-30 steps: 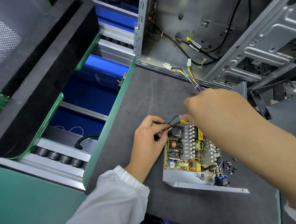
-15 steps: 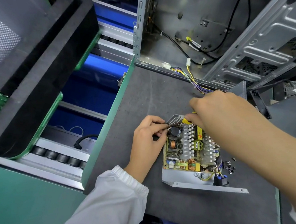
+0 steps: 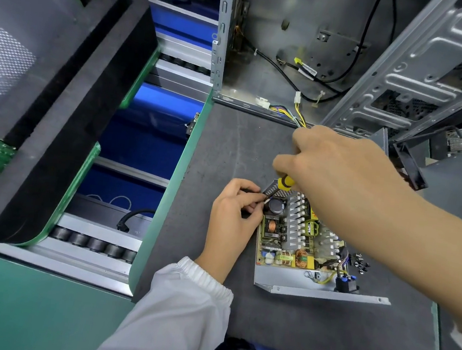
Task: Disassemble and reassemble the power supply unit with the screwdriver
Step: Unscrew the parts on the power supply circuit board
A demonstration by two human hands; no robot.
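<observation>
Bare mat [image 3: 307, 334] lies open at six o'clock of the power supply unit [image 3: 299, 247]; computer case [image 3: 308, 54] blocks twelve, screws [image 3: 359, 264] crowd three

Left hand [image 3: 234, 218]: comes in from bottom centre, white elastic-cuffed sleeve [image 3: 181, 306] on the forearm, back of hand facing up. Fingers [image 3: 247, 189] curled, tips bunched at the thumb in a pinch on something small and dark; can't tell what. Right hand [image 3: 335, 171]: reaches in from the right edge, forearm bare and running diagonally across frame, wrist higher than the left one. Fingers closed in a fist, knuckles up, gripping the yellow screwdriver handle [image 3: 285, 183], pointed down. Hands near each other, not touching.
</observation>
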